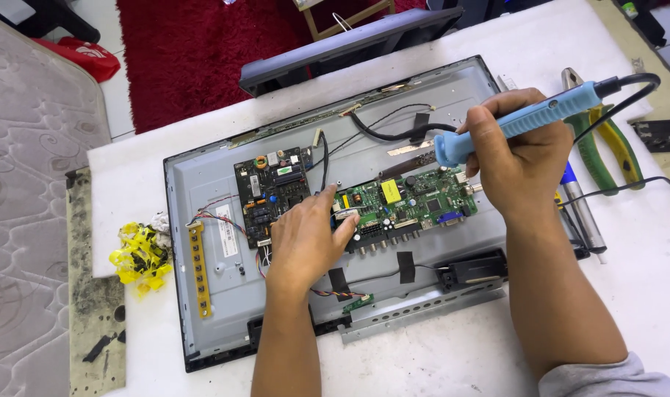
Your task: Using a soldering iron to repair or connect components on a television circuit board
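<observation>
While the green circuit board (408,202) lay near the middle of the opened television back (203,180), just right of a darker board (270,192), it was touched at its left end by the left hand (305,239). That hand was spread flat with fingers loosely open, nothing being gripped; its fingertips (347,220) were pressed on the board's left edge. A blue soldering iron (522,121) was held in the right hand (519,158), the fingers being closed firmly round its handle, and its lower end was pointed down at the upper right part of the green board. The tip itself was hidden behind the fist, so contact with the board could not be told. A black cord (632,92) was seen running from the iron's upper end off to the right.

A yellow strip with buttons (198,270) was fixed at the left of the grey panel, joined to the dark board by thin coloured wires (221,218). Pieces of black tape (406,266) were stuck below the green board. The whole set was laid on a white table (460,353). Green and yellow pliers (607,143) and a screwdriver (581,209) were placed just right of the panel. A heap of yellow scraps (139,256) was left beside the panel's left edge, and a dark monitor frame (342,48) was stood behind it
</observation>
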